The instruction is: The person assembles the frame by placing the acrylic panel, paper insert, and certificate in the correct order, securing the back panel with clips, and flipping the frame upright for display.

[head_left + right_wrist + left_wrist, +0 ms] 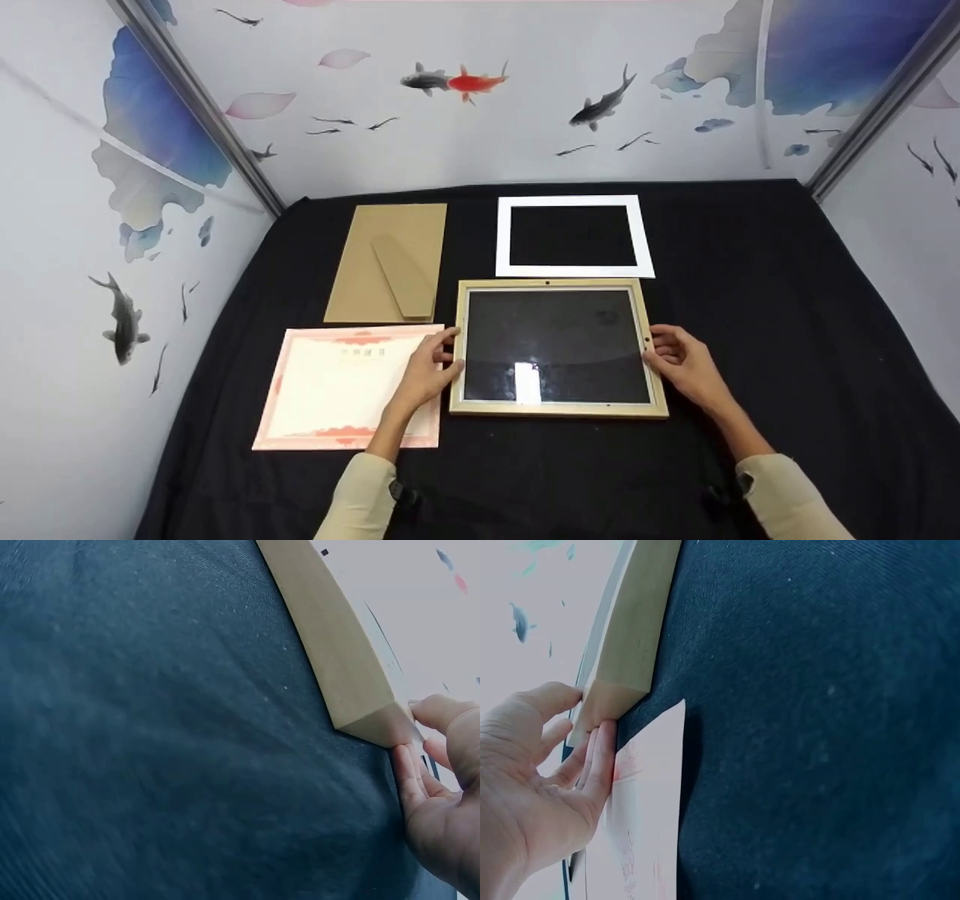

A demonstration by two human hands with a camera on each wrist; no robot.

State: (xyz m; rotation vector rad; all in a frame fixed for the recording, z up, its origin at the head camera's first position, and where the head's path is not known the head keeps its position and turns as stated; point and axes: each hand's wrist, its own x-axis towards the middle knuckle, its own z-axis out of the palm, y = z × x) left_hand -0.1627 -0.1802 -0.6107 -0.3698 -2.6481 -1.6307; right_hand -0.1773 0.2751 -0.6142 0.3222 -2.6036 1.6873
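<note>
A light wooden picture frame [555, 410] lies on the black cloth in the head view, a glossy clear pane inside it. My left hand [422, 375] grips its left side, thumb nearer me and fingers farther along the edge. On the opposite side, my right hand [688, 367] holds the frame in the same way. Both wrist views show thumb on the upper edge and fingers against the thick side of the wood [634, 622]. A certificate with a pink border [337, 390] lies partly under my left hand and wrist.
Behind the frame lies a white rectangular mat [574, 272] with an open middle. A brown backing board [352, 262] with a stand leg [405, 281] sits farther back on the left. Printed walls [525, 150] enclose the cloth-covered table [787, 300] at the back and sides.
</note>
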